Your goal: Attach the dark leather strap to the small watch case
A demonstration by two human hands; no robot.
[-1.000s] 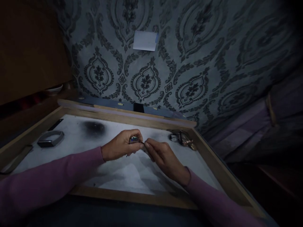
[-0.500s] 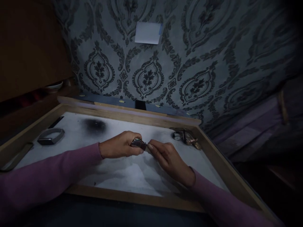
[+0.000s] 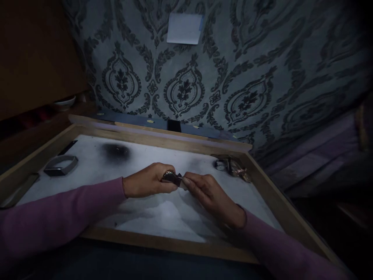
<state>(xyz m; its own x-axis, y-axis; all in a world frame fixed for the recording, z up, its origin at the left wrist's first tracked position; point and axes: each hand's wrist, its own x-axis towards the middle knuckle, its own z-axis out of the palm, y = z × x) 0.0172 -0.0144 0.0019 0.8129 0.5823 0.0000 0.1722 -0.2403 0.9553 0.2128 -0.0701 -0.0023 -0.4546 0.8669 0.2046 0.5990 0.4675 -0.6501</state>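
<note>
Over the middle of a shallow wooden tray, my left hand (image 3: 150,179) is closed around a wristwatch (image 3: 168,176) with a shiny, sparkling bezel. The dark strap (image 3: 177,180) sticks out to the right from between my left thumb and fingers. My right hand (image 3: 205,192) pinches the strap's free end between thumb and fingertips. A small pale piece (image 3: 183,186) shows beside those fingertips; I cannot make out whether it belongs to the strap. The rest of the watch is hidden by my left fingers.
The wooden tray (image 3: 163,242) has raised walls and a white lining. A grey-banded watch (image 3: 61,166) lies at its left, near a flat strap-like thing (image 3: 19,191). Several watches (image 3: 231,166) are heaped at the right. A patterned wall (image 3: 183,87) stands behind.
The view has tilted and shifted slightly. The strap between my hands is bent a little differently, and more of the pale piece shows. Both hands keep their hold.
</note>
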